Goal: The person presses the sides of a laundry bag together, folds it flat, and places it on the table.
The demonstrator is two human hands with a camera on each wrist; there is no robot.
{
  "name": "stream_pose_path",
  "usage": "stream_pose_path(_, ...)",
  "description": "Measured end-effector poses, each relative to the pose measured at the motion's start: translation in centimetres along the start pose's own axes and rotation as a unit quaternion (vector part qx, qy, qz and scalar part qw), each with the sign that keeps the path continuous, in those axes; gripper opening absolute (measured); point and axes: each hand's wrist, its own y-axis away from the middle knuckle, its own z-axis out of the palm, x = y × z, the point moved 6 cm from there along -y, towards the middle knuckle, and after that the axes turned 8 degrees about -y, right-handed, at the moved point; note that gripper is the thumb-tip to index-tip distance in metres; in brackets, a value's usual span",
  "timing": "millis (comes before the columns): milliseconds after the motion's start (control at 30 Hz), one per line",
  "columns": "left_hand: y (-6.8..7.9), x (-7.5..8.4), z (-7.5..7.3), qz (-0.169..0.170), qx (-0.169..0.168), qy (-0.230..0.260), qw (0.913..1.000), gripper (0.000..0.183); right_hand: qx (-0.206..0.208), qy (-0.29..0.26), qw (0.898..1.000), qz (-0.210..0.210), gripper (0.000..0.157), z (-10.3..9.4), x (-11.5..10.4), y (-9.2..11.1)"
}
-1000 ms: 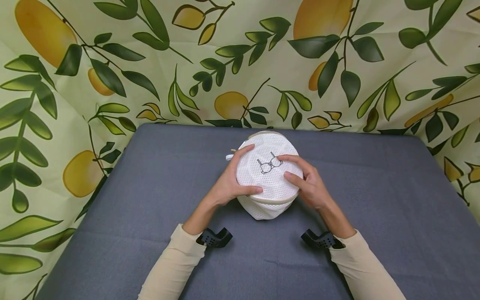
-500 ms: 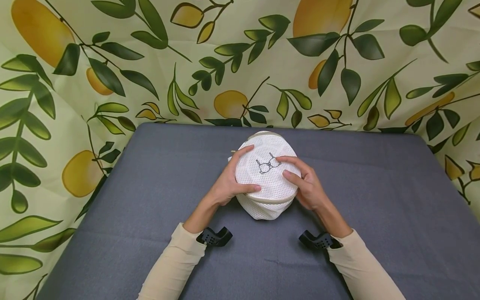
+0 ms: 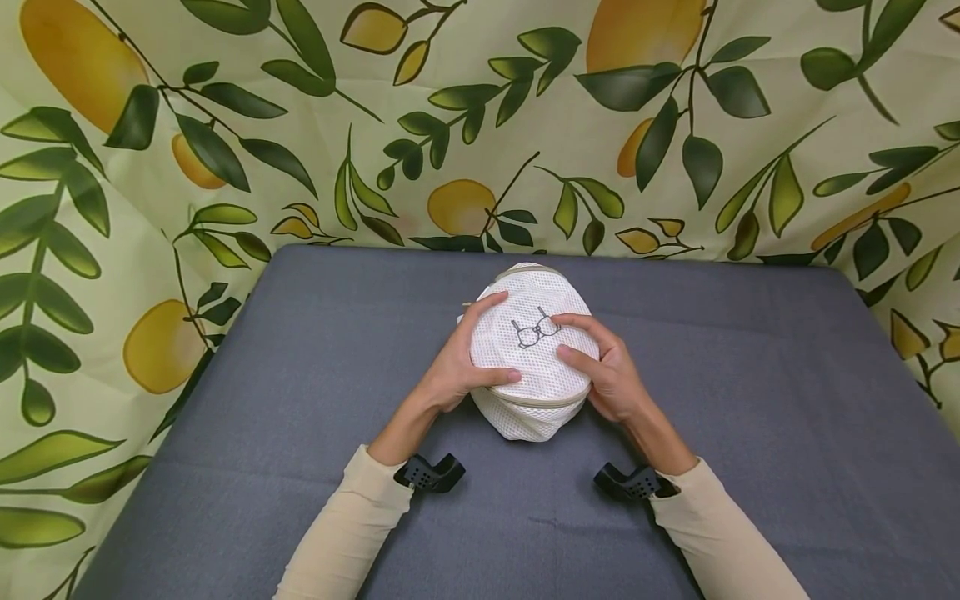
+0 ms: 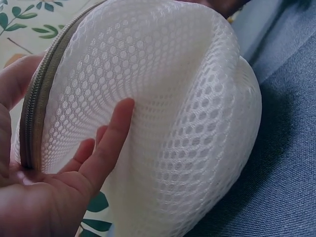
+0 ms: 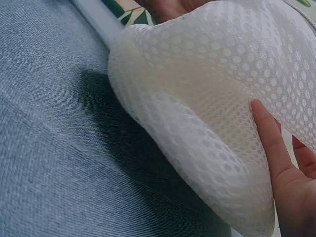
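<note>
A white mesh laundry bag (image 3: 536, 358) with a beige zip round its circular top is held between both hands over the table. Dark line-drawn glasses are printed on its top face. My left hand (image 3: 459, 358) grips the left side, thumb and index finger over the top rim; in the left wrist view its other fingers (image 4: 121, 116) press into the mesh wall beneath the zip (image 4: 34, 103). My right hand (image 3: 615, 371) grips the right side, its thumb and index fingertip on the top face. In the right wrist view a fingertip (image 5: 259, 111) dents the mesh side.
A grey-blue cloth covers the table (image 3: 300, 400). Behind and to the left hangs a cream curtain (image 3: 255, 158) printed with leaves and yellow fruit. Each wrist wears a black camera mount, such as the left mount (image 3: 431, 475).
My right hand has shifted slightly left, its thumb sliding further in over the top face. The bag has moved a touch left, and its small white tab is now mostly behind my left hand.
</note>
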Motion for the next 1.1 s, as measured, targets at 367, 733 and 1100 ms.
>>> stream_pose_path(367,-0.1,-0.7,-0.4,-0.003,-0.014,-0.037,0.9992,0.1,0.012,0.011,1.0,0.01,0.035,-0.3,0.5,0.0)
stream_pose_path(733,0.1,-1.2,-0.8,-0.013,-0.032,-0.062,0.9975,0.097,0.014,0.05,0.998,0.029,0.031,-0.5,0.6,0.0)
stream_pose_path(1100,0.9,-0.3,-1.7,-0.012,-0.057,-0.079,0.9952,0.09,0.035,0.171,0.985,0.003,0.033,-0.4,-0.9,0.2)
